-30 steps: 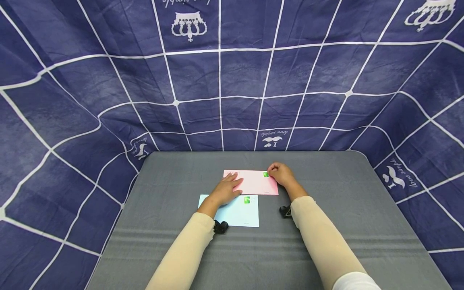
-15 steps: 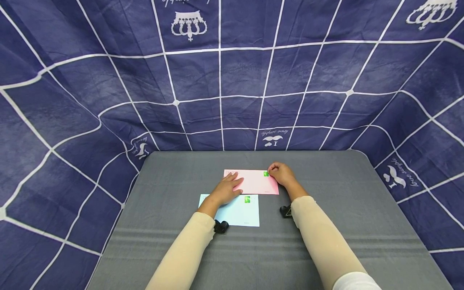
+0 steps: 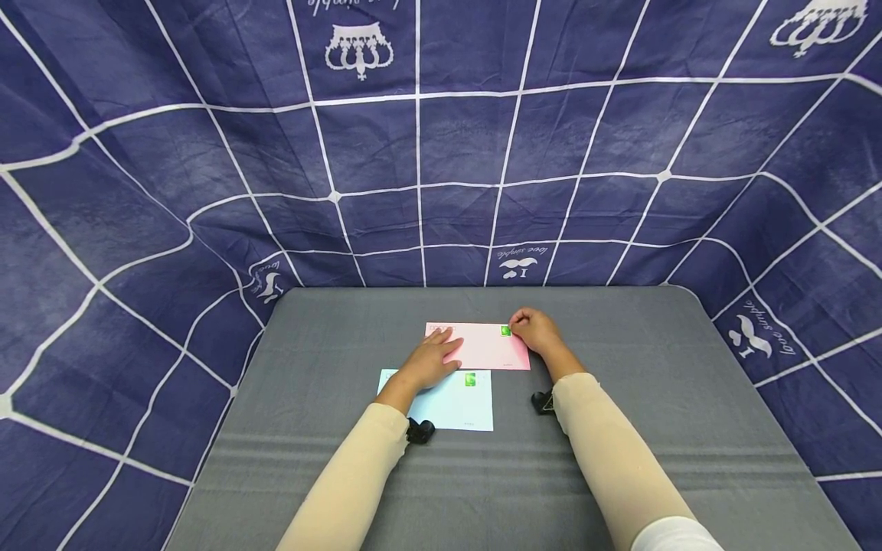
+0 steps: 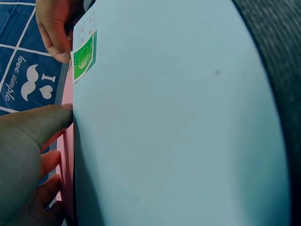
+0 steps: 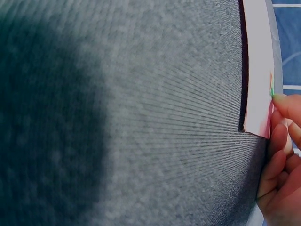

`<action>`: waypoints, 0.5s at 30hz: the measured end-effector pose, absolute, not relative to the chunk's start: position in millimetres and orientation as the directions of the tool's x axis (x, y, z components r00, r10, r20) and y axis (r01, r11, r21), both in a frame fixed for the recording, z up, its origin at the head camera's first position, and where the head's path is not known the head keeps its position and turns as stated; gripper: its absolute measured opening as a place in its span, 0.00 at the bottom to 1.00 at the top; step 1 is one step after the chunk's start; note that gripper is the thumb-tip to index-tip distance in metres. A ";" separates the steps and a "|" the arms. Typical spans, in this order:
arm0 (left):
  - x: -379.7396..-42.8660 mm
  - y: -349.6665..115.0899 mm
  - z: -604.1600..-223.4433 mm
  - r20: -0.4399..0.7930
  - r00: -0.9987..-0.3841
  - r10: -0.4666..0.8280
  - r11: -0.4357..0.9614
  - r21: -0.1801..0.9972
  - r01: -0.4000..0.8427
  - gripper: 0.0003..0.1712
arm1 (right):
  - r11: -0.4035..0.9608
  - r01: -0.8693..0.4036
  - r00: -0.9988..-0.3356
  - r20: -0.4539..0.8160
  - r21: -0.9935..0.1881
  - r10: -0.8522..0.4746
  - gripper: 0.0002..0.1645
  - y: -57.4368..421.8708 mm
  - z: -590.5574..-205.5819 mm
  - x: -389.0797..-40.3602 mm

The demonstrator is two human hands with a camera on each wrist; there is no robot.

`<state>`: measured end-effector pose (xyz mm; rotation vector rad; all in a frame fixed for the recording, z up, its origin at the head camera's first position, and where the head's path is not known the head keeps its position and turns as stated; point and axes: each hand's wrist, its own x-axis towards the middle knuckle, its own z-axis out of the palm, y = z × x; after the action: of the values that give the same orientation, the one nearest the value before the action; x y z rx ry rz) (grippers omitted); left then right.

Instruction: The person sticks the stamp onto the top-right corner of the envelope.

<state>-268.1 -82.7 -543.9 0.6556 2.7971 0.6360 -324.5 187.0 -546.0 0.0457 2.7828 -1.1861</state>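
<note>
A pink envelope [image 3: 485, 352] lies flat on the grey table, with a green stamp [image 3: 506, 330] at its top right corner. My left hand [image 3: 429, 362] rests on the envelope's left part, fingers spread. At the stamp's right edge, my right hand [image 3: 535, 330] has its fingers curled; thumb and fingertip pinch the stamp, as the right wrist view [image 5: 284, 155] suggests up close. Nearer to me lies a light blue envelope [image 3: 451, 409], bearing another green stamp [image 3: 470, 379]. My left wrist passes over its upper left part and hides it.
The grey cloth-covered table [image 3: 317, 352] extends around both envelopes. A dark blue curtain [image 3: 455, 145] with white grid lines rises behind it and along both sides. Black wrist cameras sit under both forearms, the left one [image 3: 420, 431] close to the blue envelope.
</note>
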 end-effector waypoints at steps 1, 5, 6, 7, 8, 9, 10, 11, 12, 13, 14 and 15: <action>-268.3 -82.8 -544.2 -0.093 -0.882 0.462 0.809 0.450 0.377 0.32 | 0.692 0.074 -0.993 -0.121 -0.718 -0.018 0.08 187.0 -545.9 -324.5; -269.0 -83.2 -544.9 -0.089 -0.881 0.465 0.809 0.446 0.382 0.32 | 0.679 0.080 -0.992 -0.125 -0.730 -0.017 0.09 188.6 -547.2 -324.9; -269.2 -83.2 -545.4 -0.090 -0.881 0.465 0.810 0.443 0.383 0.33 | 0.670 0.082 -0.992 -0.122 -0.738 -0.013 0.09 189.3 -547.7 -325.0; -269.4 -83.2 -545.9 -0.091 -0.880 0.466 0.811 0.442 0.384 0.33 | 0.661 0.085 -0.993 -0.119 -0.746 -0.006 0.09 190.1 -548.4 -325.2; -269.5 -83.1 -546.2 -0.091 -0.880 0.466 0.811 0.443 0.383 0.33 | 0.655 0.086 -0.993 -0.115 -0.751 -0.001 0.09 191.1 -548.9 -325.3; -269.7 -82.9 -546.5 -0.093 -0.880 0.465 0.812 0.442 0.382 0.33 | 0.649 0.086 -0.994 -0.110 -0.756 0.005 0.09 192.1 -549.3 -325.5; -269.8 -82.7 -546.8 -0.092 -0.881 0.464 0.812 0.442 0.382 0.33 | 0.643 0.086 -0.994 -0.105 -0.761 0.009 0.09 192.9 -549.6 -325.6; -269.8 -82.4 -546.9 -0.095 -0.882 0.462 0.813 0.442 0.379 0.33 | 0.642 0.082 -0.995 -0.100 -0.762 0.009 0.09 193.6 -549.8 -325.8; -269.7 -82.2 -546.9 -0.095 -0.882 0.461 0.814 0.442 0.377 0.33 | 0.641 0.082 -0.995 -0.099 -0.763 0.009 0.09 194.0 -549.8 -325.9; -269.6 -82.0 -546.7 -0.094 -0.883 0.460 0.814 0.443 0.377 0.32 | 0.643 0.080 -0.995 -0.100 -0.762 0.006 0.09 194.3 -549.7 -326.0; -269.6 -81.8 -546.5 -0.092 -0.884 0.459 0.813 0.444 0.376 0.32 | 0.645 0.079 -0.995 -0.100 -0.761 0.003 0.09 194.6 -549.7 -326.0; -269.3 -81.7 -546.2 -0.087 -0.884 0.459 0.812 0.445 0.377 0.32 | 0.642 0.078 -0.995 -0.101 -0.763 0.001 0.09 194.7 -549.8 -326.0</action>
<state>-269.3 -81.7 -546.2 0.6542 2.8072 0.6303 -326.0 194.7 -549.8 0.0661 2.7632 -1.2909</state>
